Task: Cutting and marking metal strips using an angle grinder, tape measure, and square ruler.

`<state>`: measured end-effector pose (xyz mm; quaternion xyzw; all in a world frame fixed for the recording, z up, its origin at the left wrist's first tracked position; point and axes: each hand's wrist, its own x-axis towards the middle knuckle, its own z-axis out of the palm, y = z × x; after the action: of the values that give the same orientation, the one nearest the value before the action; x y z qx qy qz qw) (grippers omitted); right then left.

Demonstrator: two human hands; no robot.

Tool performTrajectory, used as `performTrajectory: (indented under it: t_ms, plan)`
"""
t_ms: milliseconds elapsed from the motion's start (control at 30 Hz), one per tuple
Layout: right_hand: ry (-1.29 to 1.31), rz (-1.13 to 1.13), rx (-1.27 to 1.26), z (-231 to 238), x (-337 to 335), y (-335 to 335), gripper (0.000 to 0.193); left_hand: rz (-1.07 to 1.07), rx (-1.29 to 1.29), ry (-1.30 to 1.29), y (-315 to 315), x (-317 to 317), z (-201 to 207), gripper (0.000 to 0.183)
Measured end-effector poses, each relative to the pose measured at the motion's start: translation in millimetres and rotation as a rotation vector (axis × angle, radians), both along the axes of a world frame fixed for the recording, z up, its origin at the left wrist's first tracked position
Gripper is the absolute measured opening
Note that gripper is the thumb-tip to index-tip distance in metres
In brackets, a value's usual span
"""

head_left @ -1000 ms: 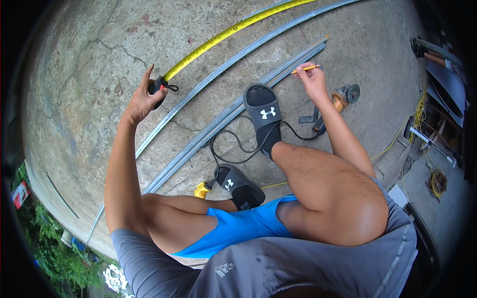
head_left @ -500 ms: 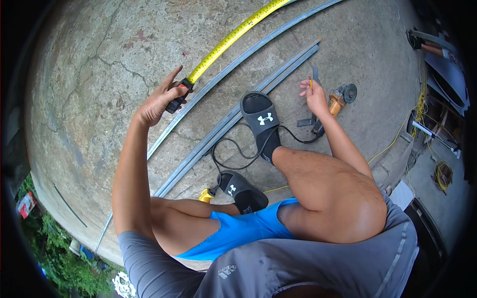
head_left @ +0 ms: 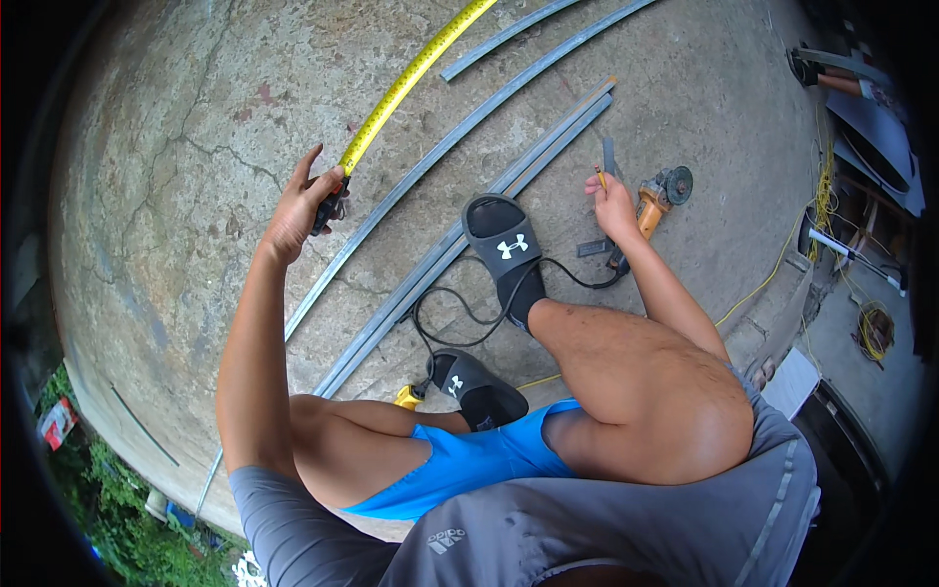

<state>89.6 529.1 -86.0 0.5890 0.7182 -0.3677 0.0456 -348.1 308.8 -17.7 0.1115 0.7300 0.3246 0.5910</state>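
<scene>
My left hand is closed around a black tape measure, its thumb on top of the case. The yellow blade runs out of it in a curve to the top edge; its far end is out of view. Between the fingers of my right hand is a short yellow pencil. Beside that hand lies an orange angle grinder with a dark disc. Partly hidden under the right hand is a dark grey metal square. A long metal channel lies on the ground right of the blade.
More metal channels lie by my sandalled foot. A shorter metal strip is at the top. A black cord loops around my feet near a yellow plug. Another person's leg shows at far right, above yellow cable.
My left hand and the tape measure have shifted left and slightly down, the blade now farther from the channel. A shorter metal strip shows at the top. My right hand keeps its pencil.
</scene>
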Motion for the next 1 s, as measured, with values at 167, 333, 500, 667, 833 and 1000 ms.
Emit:
performTrajectory:
  t_ms: [167,333,500,667,833,1000]
  plan:
    - [-0.123,0.028,0.043,6,10,-6,0.021,-0.03,-0.065,0.085,-27,-18,-2,0.084]
    - [-0.331,0.167,0.136,-8,31,-16,0.021,-0.069,-0.126,0.068,-56,-30,2,0.09]
    - [-0.336,0.124,0.135,-4,35,-20,0.02,-0.104,-0.161,0.038,-74,-30,21,0.095]
    - [-0.336,0.111,0.097,-1,38,-19,0.022,-0.038,-0.138,0.003,-100,-37,26,0.088]
    - [-0.323,0.151,0.119,-6,35,-21,0.021,0.008,-0.135,0.01,-123,-37,31,0.088]
    - [-0.349,0.158,0.182,-16,39,-17,0.02,0.035,-0.125,0.02,-142,-28,31,0.093]
